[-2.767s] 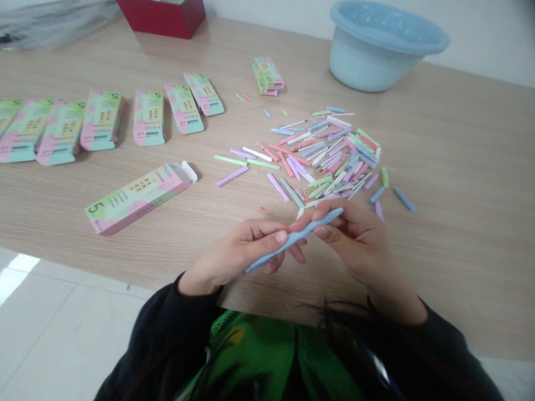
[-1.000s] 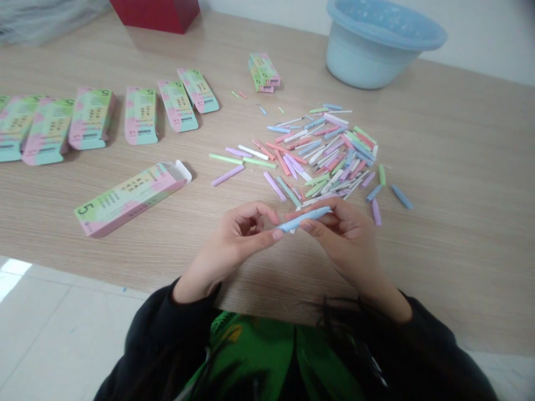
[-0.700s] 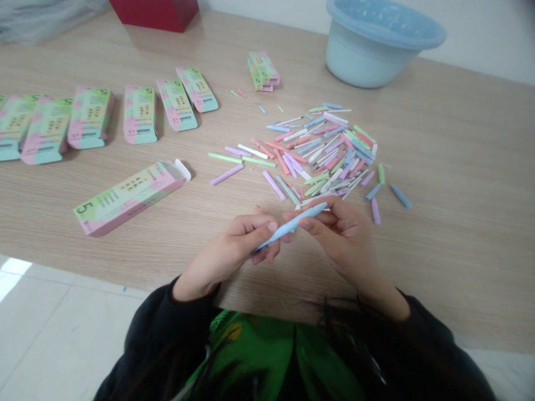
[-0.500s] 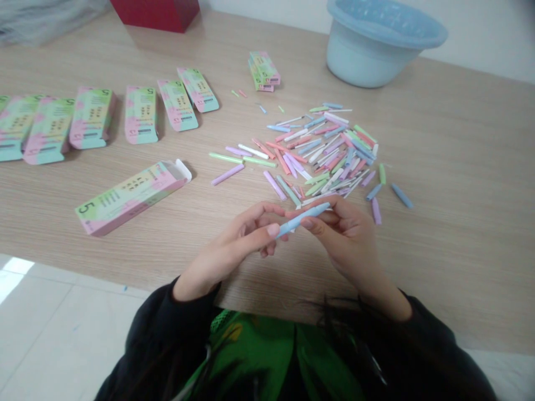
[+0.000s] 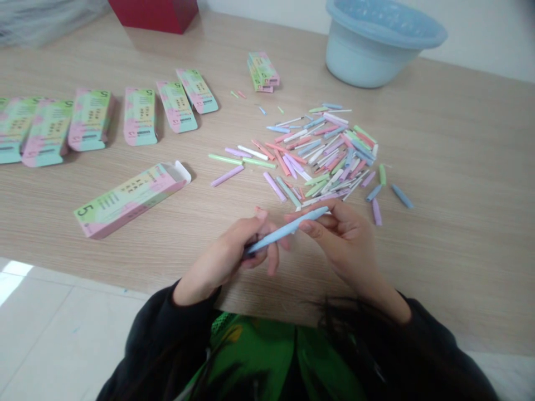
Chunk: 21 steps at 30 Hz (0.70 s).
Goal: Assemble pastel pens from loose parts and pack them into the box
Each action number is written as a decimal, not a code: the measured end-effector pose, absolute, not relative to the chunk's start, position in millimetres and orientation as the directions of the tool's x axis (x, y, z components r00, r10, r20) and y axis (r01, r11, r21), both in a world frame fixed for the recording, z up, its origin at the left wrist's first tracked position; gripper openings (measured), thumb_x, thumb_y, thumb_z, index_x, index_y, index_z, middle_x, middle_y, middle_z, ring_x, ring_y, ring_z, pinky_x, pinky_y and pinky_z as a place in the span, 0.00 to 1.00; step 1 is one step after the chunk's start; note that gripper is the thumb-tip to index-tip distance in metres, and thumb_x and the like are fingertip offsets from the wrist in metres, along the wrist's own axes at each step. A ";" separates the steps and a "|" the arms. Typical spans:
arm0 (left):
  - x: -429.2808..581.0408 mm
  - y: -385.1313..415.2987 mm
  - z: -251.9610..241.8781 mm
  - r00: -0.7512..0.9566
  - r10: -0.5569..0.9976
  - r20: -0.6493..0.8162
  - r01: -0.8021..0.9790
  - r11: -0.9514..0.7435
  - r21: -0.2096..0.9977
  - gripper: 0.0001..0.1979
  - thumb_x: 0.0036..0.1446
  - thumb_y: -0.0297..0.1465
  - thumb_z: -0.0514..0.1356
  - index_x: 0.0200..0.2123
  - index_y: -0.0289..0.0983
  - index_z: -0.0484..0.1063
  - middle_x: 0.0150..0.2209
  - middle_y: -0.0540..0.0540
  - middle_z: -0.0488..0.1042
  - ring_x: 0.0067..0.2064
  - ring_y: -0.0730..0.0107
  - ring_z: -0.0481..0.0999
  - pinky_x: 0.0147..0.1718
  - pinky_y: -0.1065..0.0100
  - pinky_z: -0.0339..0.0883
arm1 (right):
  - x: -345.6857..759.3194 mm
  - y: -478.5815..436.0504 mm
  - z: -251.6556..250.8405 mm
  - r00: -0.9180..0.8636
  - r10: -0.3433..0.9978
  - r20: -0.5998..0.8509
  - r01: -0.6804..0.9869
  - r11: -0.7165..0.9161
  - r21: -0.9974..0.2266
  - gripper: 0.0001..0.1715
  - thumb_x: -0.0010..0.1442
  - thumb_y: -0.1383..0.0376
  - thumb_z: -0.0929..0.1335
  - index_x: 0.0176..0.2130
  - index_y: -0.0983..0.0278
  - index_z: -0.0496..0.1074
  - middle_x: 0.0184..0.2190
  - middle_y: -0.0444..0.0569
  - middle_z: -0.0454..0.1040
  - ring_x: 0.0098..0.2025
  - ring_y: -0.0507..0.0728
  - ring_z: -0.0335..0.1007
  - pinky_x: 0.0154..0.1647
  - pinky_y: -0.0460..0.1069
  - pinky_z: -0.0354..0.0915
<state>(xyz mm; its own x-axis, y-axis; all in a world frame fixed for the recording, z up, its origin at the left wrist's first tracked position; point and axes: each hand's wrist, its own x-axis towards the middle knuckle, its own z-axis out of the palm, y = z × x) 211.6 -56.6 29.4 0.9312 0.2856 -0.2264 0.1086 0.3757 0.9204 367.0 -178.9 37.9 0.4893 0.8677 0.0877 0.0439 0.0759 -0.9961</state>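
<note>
A light blue pen (image 5: 288, 229) slants over the near part of the table, its right end higher. My right hand (image 5: 345, 234) pinches it near that end between thumb and fingers. Behind and under the pen's left end is my left hand (image 5: 251, 242), its thumb lifted off the barrel and its fingers loosely apart; whether they touch the pen I cannot tell. Just beyond my hands spreads a loose pile of pastel pen parts (image 5: 330, 147), with caps, barrels and thin white refills mixed together.
An open-ended pastel box (image 5: 134, 197) lies to the left. Several similar boxes (image 5: 140, 117) form a row behind it, and a small stack of boxes (image 5: 263, 72) sits farther back. A blue basin (image 5: 368, 55) and a red box (image 5: 156, 14) stand at the rear.
My left thumb has come off the pen, and my left hand has shifted slightly left and down. More of the pen's left end shows. My right hand keeps its pinch.
</note>
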 end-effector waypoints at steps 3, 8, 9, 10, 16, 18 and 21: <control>212.7 -56.5 29.7 0.900 0.382 -0.209 0.112 0.261 0.959 0.22 0.68 0.42 0.58 0.28 0.34 0.78 0.17 0.52 0.68 0.21 0.77 0.57 0.22 0.70 0.48 | 367.0 -179.1 37.8 0.489 0.868 0.082 0.014 0.086 -0.996 0.11 0.58 0.59 0.78 0.36 0.58 0.74 0.37 0.45 0.86 0.39 0.59 0.85 0.44 0.54 0.80; 211.9 -56.8 34.6 0.871 0.463 -0.163 0.051 0.245 0.968 0.15 0.60 0.43 0.67 0.36 0.35 0.79 0.28 0.50 0.74 0.25 0.76 0.62 0.23 0.71 0.52 | 366.2 -179.6 39.0 0.511 0.857 0.067 0.014 0.069 -0.998 0.11 0.58 0.61 0.78 0.36 0.58 0.74 0.37 0.45 0.86 0.39 0.58 0.85 0.42 0.52 0.79; 210.8 -56.6 35.2 0.889 0.426 -0.172 0.061 0.261 0.963 0.18 0.62 0.45 0.64 0.36 0.35 0.78 0.26 0.50 0.72 0.23 0.76 0.60 0.22 0.71 0.51 | 366.0 -179.6 39.6 0.509 0.858 0.067 0.017 0.067 -0.998 0.11 0.58 0.61 0.78 0.36 0.58 0.74 0.37 0.45 0.86 0.39 0.58 0.85 0.42 0.53 0.79; 209.9 -56.4 35.5 0.903 0.395 -0.169 0.066 0.262 0.963 0.20 0.65 0.46 0.60 0.35 0.34 0.78 0.23 0.51 0.69 0.22 0.76 0.59 0.22 0.70 0.51 | 366.0 -179.5 40.3 0.505 0.861 0.068 0.016 0.069 -0.997 0.11 0.58 0.60 0.78 0.36 0.58 0.74 0.37 0.45 0.86 0.38 0.59 0.85 0.42 0.53 0.79; 216.7 -68.8 28.8 0.818 0.561 0.125 0.001 -0.219 0.976 0.15 0.68 0.36 0.60 0.30 0.36 0.79 0.25 0.50 0.75 0.29 0.70 0.71 0.35 0.67 0.66 | 367.7 -179.4 39.2 0.577 0.812 0.088 0.025 0.090 -0.996 0.11 0.57 0.59 0.78 0.36 0.57 0.75 0.32 0.44 0.86 0.34 0.58 0.84 0.38 0.52 0.78; 222.2 -75.7 26.2 0.764 0.566 0.309 -0.036 -0.441 0.897 0.10 0.68 0.33 0.60 0.39 0.38 0.81 0.35 0.46 0.83 0.36 0.65 0.78 0.42 0.63 0.70 | 369.5 -179.8 36.7 0.613 0.785 0.086 0.033 0.084 -0.996 0.09 0.58 0.59 0.77 0.36 0.57 0.76 0.31 0.44 0.85 0.33 0.58 0.83 0.36 0.52 0.77; 218.0 -71.1 28.5 0.768 0.479 0.425 -0.032 -0.635 0.772 0.15 0.71 0.33 0.55 0.54 0.39 0.77 0.49 0.40 0.82 0.48 0.60 0.80 0.51 0.58 0.72 | 372.0 -181.1 35.8 0.655 0.747 0.113 0.076 0.083 -0.994 0.08 0.58 0.59 0.77 0.34 0.57 0.78 0.30 0.45 0.85 0.32 0.58 0.82 0.33 0.51 0.76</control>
